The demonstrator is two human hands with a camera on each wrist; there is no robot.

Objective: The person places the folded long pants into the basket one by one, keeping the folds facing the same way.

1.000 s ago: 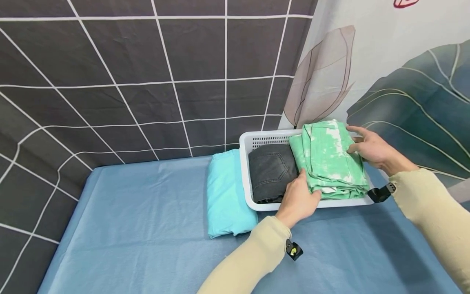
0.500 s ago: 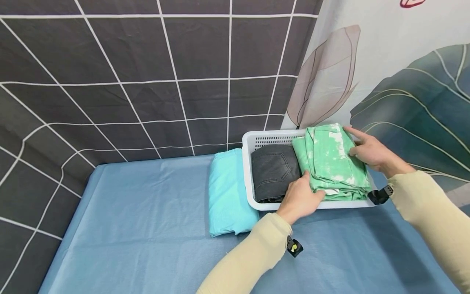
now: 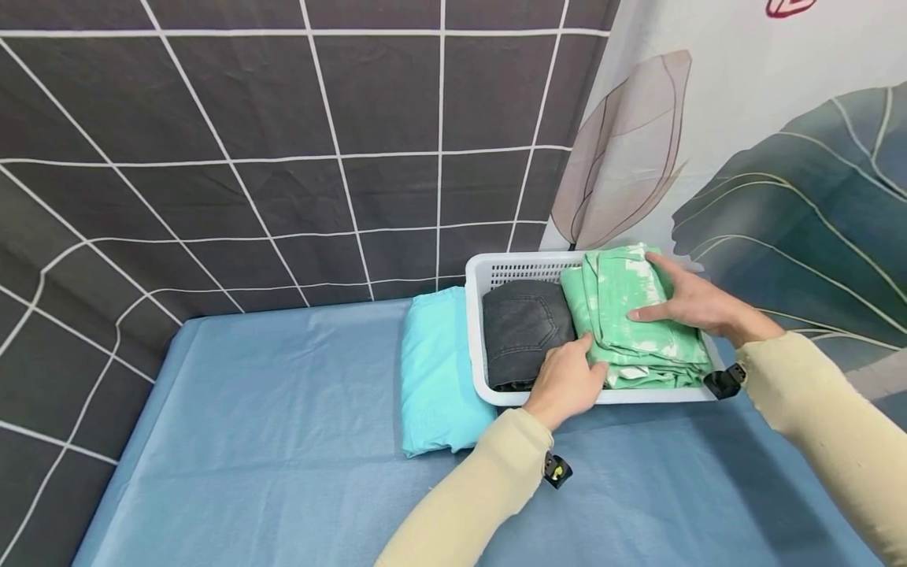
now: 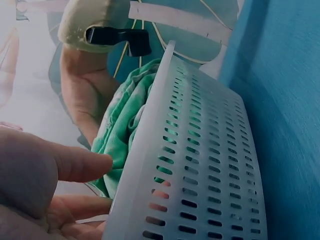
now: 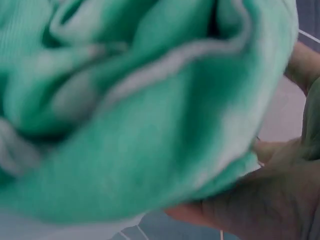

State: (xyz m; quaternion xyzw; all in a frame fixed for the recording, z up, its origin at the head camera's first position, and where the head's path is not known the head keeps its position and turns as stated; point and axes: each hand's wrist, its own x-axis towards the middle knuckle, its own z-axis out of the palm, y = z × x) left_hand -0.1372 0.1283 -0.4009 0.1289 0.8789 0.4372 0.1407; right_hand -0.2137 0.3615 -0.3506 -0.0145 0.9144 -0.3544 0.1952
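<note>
A white perforated basket (image 3: 546,399) holds a folded pair of dark grey jeans (image 3: 524,331) on its left and a folded green-and-white cloth (image 3: 620,303) on its right. My left hand (image 3: 570,382) reaches over the front rim, fingers at the seam between jeans and cloth. In the left wrist view its thumb (image 4: 82,164) is straight beside the green cloth. Lying over the right part of the cloth's top is my right hand (image 3: 690,302), thumb and fingers extended and spread. The right wrist view shows the cloth's soft folded edge (image 5: 150,135) close up, blurred.
A turquoise folded bundle (image 3: 439,370) lies against the basket's left side. Everything stands on a blue-covered surface (image 3: 283,441). A dark curtain with white grid lines (image 3: 283,142) hangs behind, and a white leaf-printed curtain (image 3: 730,79) hangs at the right.
My right hand has slid left from the cloth's right edge onto its top. The left hand has shifted slightly left and downward. Basket and jeans stay in place.
</note>
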